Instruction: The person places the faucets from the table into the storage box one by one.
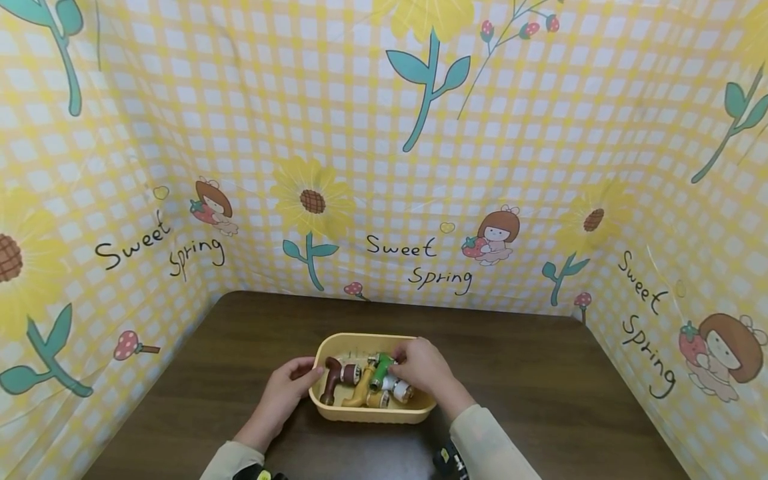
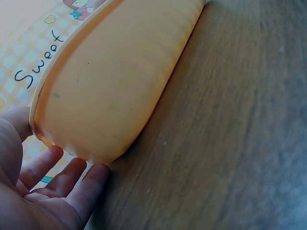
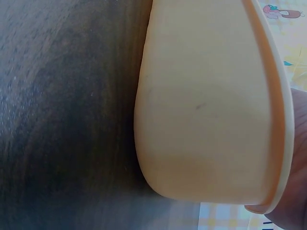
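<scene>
A yellow plastic basin (image 1: 372,415) stands on the table and holds several small tap-like fittings with metal ends. My left hand (image 1: 287,393) grips the basin's left end, thumb at the rim and fingers against the outer wall, as the left wrist view shows of the hand (image 2: 53,187). My right hand (image 1: 427,367) reaches over the right rim and pinches a green fitting (image 1: 381,371), its fingertips partly hidden. Beside that lie a brown fitting (image 1: 331,383), a yellow fitting (image 1: 362,388) and a white fitting (image 1: 401,389). In the right wrist view the basin wall (image 3: 206,110) hides most of that hand.
The dark wooden table (image 1: 510,373) extends around the basin. A yellow checked cloth (image 1: 384,180) with flowers and lettering hangs behind the table and along both sides.
</scene>
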